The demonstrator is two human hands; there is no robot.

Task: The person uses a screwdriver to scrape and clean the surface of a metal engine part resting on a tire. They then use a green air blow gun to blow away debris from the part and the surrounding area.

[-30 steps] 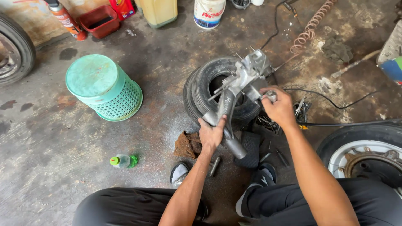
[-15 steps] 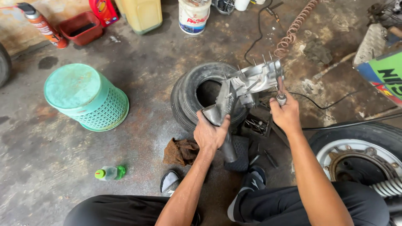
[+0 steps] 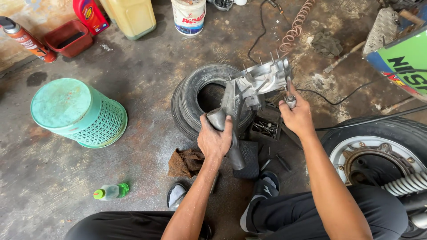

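Legs: the person sits low on the concrete floor (image 3: 133,89), black trousers at the bottom edge, two shoes (image 3: 262,189) planted just ahead.
Bottle: a small green-capped bottle (image 3: 111,191) lies on its side, left of the shoes.
Rag: a brown rag (image 3: 186,162) is crumpled on the floor just below the left hand.
Left hand: the left hand (image 3: 215,140) wraps its fingers tight around the grey tube end of the casing, thumb across the front.
Right hand: the right hand (image 3: 297,116) is closed around a tool (image 3: 290,98) with a round metal handle; its shaft points up into the casing's far end.
Casing: the grey metal engine casing (image 3: 255,84) is held up between both hands, tilted, above the small tyre and a tray of bits.
Tyre: a small black tyre (image 3: 195,100) lies flat on the floor, right behind the casing.
Tray: a dark tray (image 3: 265,128) of small metal parts sits between the hands.
Wheel: a larger wheel (image 3: 378,151) with a metal hub lies at the right, beside the right arm.
Basket: a green basket (image 3: 78,113) stands upside down, well left.
Far edge: a red tub (image 3: 69,40), a yellow jug (image 3: 129,15) and a white bucket (image 3: 189,18) line the top.
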